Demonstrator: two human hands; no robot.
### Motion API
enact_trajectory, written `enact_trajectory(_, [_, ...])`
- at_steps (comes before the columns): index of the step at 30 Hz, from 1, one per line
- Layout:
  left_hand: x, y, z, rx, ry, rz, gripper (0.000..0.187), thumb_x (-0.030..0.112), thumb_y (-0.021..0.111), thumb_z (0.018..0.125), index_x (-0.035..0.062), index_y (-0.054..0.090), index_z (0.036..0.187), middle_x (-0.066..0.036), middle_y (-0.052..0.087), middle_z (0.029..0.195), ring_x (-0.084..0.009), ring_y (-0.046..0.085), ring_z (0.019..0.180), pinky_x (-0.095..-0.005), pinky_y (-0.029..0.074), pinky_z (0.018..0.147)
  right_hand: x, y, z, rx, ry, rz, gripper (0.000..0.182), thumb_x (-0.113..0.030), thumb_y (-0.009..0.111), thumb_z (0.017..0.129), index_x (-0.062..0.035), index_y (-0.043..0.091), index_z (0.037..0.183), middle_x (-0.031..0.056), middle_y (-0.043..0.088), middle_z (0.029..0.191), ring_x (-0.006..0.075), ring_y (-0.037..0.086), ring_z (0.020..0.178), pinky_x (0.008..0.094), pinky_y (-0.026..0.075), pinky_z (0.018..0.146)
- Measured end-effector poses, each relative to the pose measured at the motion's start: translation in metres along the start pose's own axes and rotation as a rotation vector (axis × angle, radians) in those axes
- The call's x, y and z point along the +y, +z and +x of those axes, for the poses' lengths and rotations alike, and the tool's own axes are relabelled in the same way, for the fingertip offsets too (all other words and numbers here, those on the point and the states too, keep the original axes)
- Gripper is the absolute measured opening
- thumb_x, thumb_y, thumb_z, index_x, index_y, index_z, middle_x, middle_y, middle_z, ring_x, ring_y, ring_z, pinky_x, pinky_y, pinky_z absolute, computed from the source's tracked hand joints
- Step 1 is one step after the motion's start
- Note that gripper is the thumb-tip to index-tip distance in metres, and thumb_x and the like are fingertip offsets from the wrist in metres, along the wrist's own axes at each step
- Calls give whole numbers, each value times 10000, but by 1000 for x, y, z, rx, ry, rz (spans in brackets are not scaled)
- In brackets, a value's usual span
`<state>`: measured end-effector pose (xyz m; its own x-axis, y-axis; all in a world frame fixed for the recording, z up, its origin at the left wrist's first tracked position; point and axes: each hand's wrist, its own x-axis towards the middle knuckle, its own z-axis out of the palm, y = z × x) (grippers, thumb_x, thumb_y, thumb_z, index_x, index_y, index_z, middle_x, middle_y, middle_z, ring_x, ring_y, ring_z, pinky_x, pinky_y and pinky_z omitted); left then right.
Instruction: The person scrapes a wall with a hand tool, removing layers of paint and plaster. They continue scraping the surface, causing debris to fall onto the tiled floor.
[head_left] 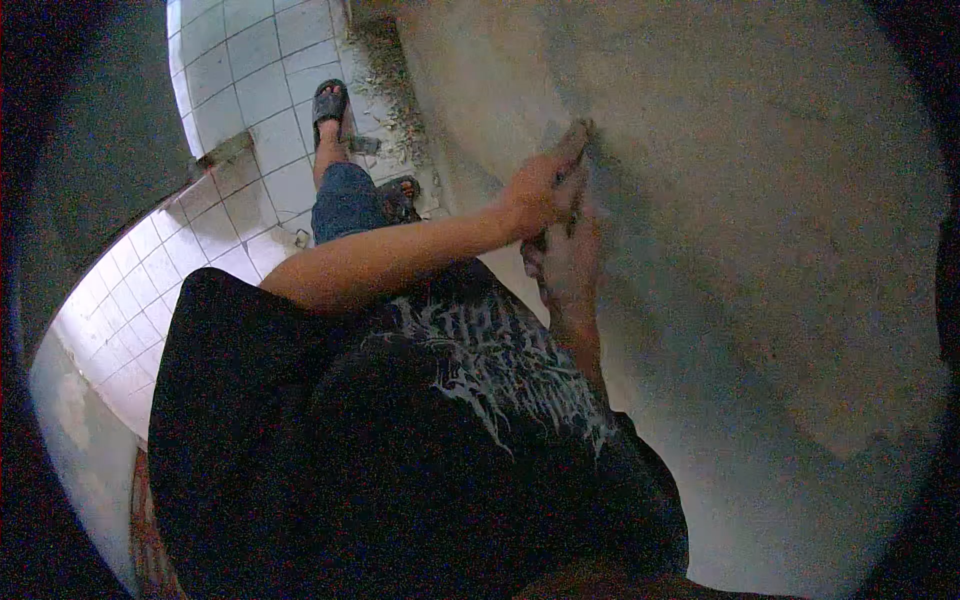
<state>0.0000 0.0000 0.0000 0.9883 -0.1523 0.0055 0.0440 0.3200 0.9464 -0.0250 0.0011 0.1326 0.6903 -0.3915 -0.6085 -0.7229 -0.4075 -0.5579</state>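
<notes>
My left hand [538, 197] reaches across from the left to the plastered wall [740, 200]. Its fingers are bunched together, with the tips by a darker patch on the wall. My right hand [572, 255] comes up from below and lies against or just under the left one, fingers curled. The two hands overlap, and a small dark shape shows between them. Blur and dim light hide what they hold, if anything.
Pale floor tiles [265, 60] lie at the upper left, with loose debris [385, 75] along the wall's foot. My sandalled feet stand on the tiles, one sandal [330, 100] in plain sight. A raised tiled ledge [130, 300] runs along the left.
</notes>
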Motion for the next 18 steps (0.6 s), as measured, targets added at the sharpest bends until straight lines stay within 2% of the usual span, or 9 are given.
enact_trajectory(2, [16,-16,4,-26,-70,-17,540,211,470,893,41,289,1373,-203,384,1356,-350,350,1264,-358,266,1057,-1,7,1,-28,29,161,444,-136,408,908,-89,314,1340,34,501,699,72,399,438,220,282,345])
enact_trajectory(3, [21,-31,12,-31,-78,51,540,211,470,893,41,289,1373,-203,384,1356,-350,350,1264,-358,266,1057,5,10,13,-69,30,215,444,-136,408,908,-89,314,1340,34,501,699,72,399,438,220,282,345])
enact_trajectory(5, [53,-52,43,-319,-510,3,515,177,461,889,10,308,1352,-207,372,1361,-353,341,1268,-354,262,1058,-14,18,23,-14,-47,189,455,-95,394,900,-85,304,1346,19,470,663,73,392,434,221,283,347])
enact_trajectory(6, [45,-63,46,-309,-496,48,515,177,461,889,10,308,1352,-207,372,1361,-353,341,1268,-354,262,1058,-13,26,31,-36,-72,223,455,-95,394,900,-85,304,1346,19,470,663,73,392,434,221,283,347])
enact_trajectory(8, [24,-62,29,-64,-174,35,483,173,460,889,12,346,1329,-217,406,1332,-354,377,1243,-359,296,1036,1,27,35,-145,-118,168,474,-63,380,891,-97,291,1356,20,460,655,76,388,430,224,281,344])
enact_trajectory(12, [18,-61,32,-42,-114,8,472,169,458,891,20,359,1328,-224,426,1313,-357,409,1219,-364,332,1009,3,32,38,-100,-56,227,440,-113,401,921,-95,304,1350,12,458,628,73,376,409,227,277,336])
enact_trajectory(14, [17,-58,25,-102,-155,104,479,171,456,892,28,350,1336,-233,431,1303,-363,426,1203,-374,354,988,5,33,33,-57,3,217,444,-155,420,933,-96,299,1356,1,452,606,68,370,402,229,275,330])
enact_trajectory(18, [7,-56,21,-77,-144,77,488,168,450,891,30,337,1346,-240,407,1318,-363,413,1214,-370,348,994,2,31,30,-115,-76,200,424,-158,436,927,-95,322,1331,-3,448,598,66,372,398,230,276,327])
